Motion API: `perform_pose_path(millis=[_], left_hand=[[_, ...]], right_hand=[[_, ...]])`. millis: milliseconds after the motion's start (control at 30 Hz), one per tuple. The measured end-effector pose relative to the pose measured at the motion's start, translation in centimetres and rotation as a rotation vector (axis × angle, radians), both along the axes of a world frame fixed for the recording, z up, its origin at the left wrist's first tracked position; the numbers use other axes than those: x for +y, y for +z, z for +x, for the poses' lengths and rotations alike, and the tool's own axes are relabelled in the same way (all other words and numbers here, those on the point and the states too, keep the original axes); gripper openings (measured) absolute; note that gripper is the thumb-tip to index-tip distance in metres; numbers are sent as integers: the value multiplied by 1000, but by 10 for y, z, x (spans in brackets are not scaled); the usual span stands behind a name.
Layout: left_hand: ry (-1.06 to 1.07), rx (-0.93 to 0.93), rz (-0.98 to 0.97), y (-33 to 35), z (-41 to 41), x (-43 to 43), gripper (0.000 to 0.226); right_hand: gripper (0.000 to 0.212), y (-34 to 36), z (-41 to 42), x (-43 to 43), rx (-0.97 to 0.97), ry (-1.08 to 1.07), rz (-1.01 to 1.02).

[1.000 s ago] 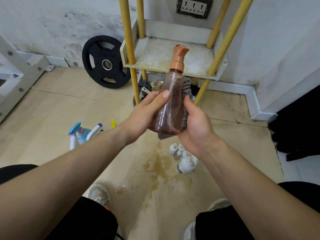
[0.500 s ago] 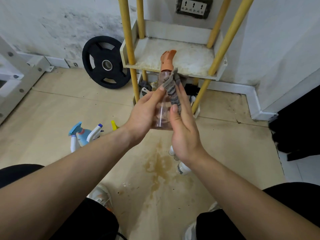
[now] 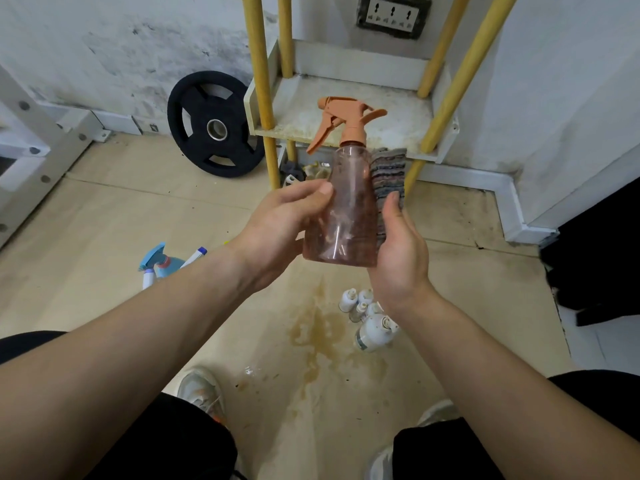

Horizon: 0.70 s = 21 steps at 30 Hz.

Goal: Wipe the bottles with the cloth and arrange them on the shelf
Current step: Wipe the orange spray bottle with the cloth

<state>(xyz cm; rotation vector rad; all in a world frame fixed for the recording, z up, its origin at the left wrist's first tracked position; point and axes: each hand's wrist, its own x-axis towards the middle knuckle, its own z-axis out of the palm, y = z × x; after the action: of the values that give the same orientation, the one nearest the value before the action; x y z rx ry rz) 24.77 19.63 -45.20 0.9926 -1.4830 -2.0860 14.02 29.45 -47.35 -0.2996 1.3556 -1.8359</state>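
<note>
**Fingers (image 3: 322, 190) of left hand (image 3: 277, 230) clasped round clear brown-tinted plastic spray bottle (image 3: 346, 216)**

Held upright at centre of frame, clear of the floor, with orange trigger head pointing toward the left. Left thumb laid across the front, other fingers wrapped behind. Right hand (image 3: 398, 251) cupped against the lower right side, thumb pinning a folded grey striped cloth (image 3: 388, 171) to the bottle's right flank; remaining right fingers hidden behind cloth and bottle.

Directly behind, at upper centre: stained white shelf board on yellow poles (image 3: 398, 109), with nothing visible on its surface. Above it, at the top edge, dark three-outlet wall socket (image 3: 393, 13). Upper left: round black weight plate (image 3: 216, 124) leaning against the mottled white wall.

Left of centre, on the tan floor: blue trigger spray bottle (image 3: 162, 263) lying beside white-capped ones, partly hidden by the left forearm. Lower right of centre: cluster of small white pump bottles (image 3: 370, 320), just beside a brownish floor stain (image 3: 318, 327). Bottom edge: pale shoes (image 3: 201, 389) and black trousers.
</note>
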Motion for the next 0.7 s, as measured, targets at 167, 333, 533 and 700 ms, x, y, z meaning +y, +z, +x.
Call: perform_pose_path(millis=[167,333,533,700], left_hand=[[-33,106,111,-2,1,9,57],[24,124,145,-5,-1,15,61],[234,-68,-154,-5,-8,15,49],[299,-125,-252,-5,-10,14,34]], right_hand=[[51,0,3,-1,-22,37,-18],[33,1,5,4,76,138,-24],[40,-8,23,7,362,167,37],[31,-9,23,6,263,109,34]])
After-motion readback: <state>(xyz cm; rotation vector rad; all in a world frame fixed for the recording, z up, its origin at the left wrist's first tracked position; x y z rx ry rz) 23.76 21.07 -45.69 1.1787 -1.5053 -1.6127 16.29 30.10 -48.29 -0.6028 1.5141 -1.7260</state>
